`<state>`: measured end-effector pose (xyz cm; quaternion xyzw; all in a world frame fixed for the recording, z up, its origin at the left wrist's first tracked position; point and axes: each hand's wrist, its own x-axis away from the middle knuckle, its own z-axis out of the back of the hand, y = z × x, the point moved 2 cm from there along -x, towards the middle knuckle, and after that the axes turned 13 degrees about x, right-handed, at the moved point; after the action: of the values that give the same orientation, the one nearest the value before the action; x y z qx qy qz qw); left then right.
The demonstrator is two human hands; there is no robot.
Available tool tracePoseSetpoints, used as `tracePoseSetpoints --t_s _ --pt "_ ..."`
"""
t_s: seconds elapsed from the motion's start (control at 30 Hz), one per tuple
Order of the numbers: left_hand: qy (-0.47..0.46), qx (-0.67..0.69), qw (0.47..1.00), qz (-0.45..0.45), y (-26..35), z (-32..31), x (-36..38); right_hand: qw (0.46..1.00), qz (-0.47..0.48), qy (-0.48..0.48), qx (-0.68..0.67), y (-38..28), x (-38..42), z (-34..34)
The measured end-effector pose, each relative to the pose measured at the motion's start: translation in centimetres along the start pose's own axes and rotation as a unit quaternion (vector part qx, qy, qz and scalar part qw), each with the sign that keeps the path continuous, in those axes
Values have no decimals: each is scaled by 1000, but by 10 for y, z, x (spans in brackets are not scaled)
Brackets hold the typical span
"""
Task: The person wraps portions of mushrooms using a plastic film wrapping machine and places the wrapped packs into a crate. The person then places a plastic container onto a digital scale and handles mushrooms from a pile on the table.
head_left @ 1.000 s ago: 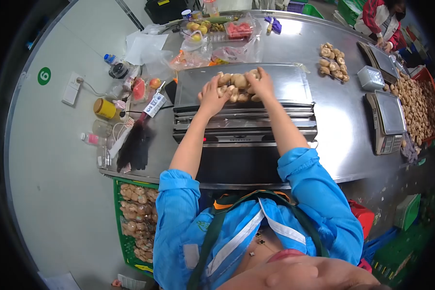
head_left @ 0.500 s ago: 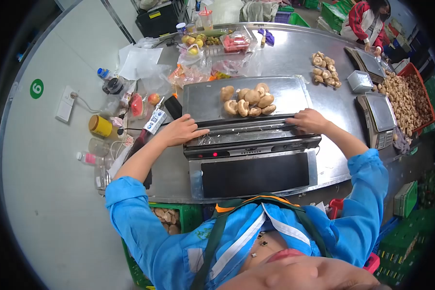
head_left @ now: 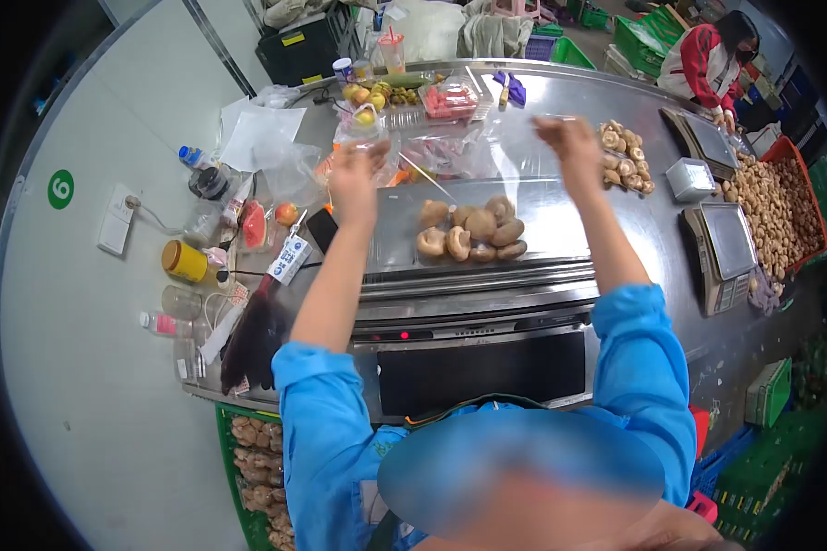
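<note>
Clear film (head_left: pixel 524 188) stretches from the wrapping machine (head_left: pixel 469 333) forward over a group of brown mushrooms (head_left: pixel 481 223), showing mostly as glare and sheen. My left hand (head_left: pixel 358 170) is raised beyond the mushrooms on the left, its fingers closed at the film's far left corner. On the right, my right hand (head_left: pixel 570 142) is closed at the other far corner, fingers pointing left. Both hands are slightly blurred. The mushrooms lie on the machine's metal plate, between my forearms.
Fruit (head_left: pixel 363 96), a clear box of red pieces (head_left: pixel 448 99) and plastic bags lie beyond the hands. Bottles and a jar (head_left: pixel 184 262) stand left. To the right are more mushrooms (head_left: pixel 623 158), scales (head_left: pixel 728 239) and a red crate (head_left: pixel 804 188). Another person (head_left: pixel 708 64) is at the back right.
Both hands have moved from the machine's bar forward past the mushrooms, drawing film over them. The view has shifted, and the arms are now extended.
</note>
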<state>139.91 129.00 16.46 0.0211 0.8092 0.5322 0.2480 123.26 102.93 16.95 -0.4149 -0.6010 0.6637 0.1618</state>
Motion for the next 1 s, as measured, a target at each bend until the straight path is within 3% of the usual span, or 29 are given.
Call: tracePoseSetpoints --t_s 0.03,0.07,0.1,0.13,0.17,0.2,0.27,0.3,0.33,0.37,0.4,0.47,0.53,0.57,0.63,0.67,0.7,0.73,0.8,0.83,0.87,0.93,1.0 --pt "-57 -157 984 -56 -43 4 -5 996 26 -34 77 55 -15 -8" --pt "-172 -356 918 -48 -108 22 0 980 14 -125 154 95 -16 -13" --pt "-276 -534 798 -40 -156 35 1 912 25 -211 352 112 0 -13" --pt "-309 -359 876 -86 -149 35 20 843 2 -298 448 125 20 -17" --pt "-317 -364 869 -111 -145 36 24 833 215 -307 406 128 31 -15" --pt "-325 -369 861 -133 -141 36 27 796 267 -292 458 123 34 -12" --pt "-353 -341 865 -99 -135 44 37 838 202 -319 394 120 45 -4" --pt "-382 -316 865 -76 -127 46 40 870 33 -346 350 103 55 -3" --pt "-369 -284 884 31 -120 49 48 874 -130 -361 296 87 68 -2" --pt "-351 -248 893 133 -107 52 62 887 -112 -346 284 94 82 5" --pt "-339 -119 900 246 -81 48 79 903 -53 -344 252 89 97 10" --pt "-350 -197 881 252 -64 60 101 897 -23 -317 309 75 128 18" --pt "-383 -237 889 86 -53 63 112 870 5 -350 347 59 137 23" --pt "-387 -237 887 88 -48 66 124 871 2 -348 346 49 145 25" --pt "-288 -250 903 196 -11 54 140 916 -76 -299 258 33 152 27" --pt "-260 -179 938 142 0 51 153 925 -100 -290 223 35 167 35" --pt "-264 -223 914 214 12 55 168 916 -120 -313 221 32 182 42" --pt "-275 -173 920 219 -6 71 191 905 -140 -336 219 27 199 46" --pt "-200 -86 861 461 -10 78 233 821 -375 -354 246 16 236 53" --pt "-156 -74 835 522 -30 92 260 814 -422 -339 210 38 259 61" --pt "-151 -68 834 526 -39 99 283 805 -468 -321 173 67 283 71" --pt "-245 -188 859 409 -34 111 304 871 -253 -316 279 64 306 80" --pt "-212 -197 909 300 -21 112 319 871 -241 -261 340 47 330 90"
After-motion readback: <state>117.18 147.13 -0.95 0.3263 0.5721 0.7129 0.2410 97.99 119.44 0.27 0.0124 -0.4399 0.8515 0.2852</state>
